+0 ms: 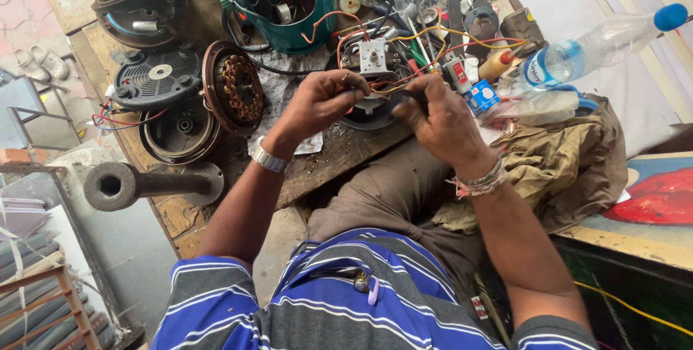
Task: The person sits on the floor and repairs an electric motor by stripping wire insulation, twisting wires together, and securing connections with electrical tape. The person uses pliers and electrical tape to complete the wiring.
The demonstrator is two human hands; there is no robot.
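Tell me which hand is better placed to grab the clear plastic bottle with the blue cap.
Probably the right hand. The clear plastic bottle lies on that side of the bench, while the left hand sits farther away and, like the right, pinches the wires.

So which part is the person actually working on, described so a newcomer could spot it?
Start at the tall teal plastic tub at the top of the worn wooden bench. Just below it both hands meet over a small dark round motor trailing orange and yellow wires. Unlike the larger copper-wound stator to its left, it carries a pale square switch block.
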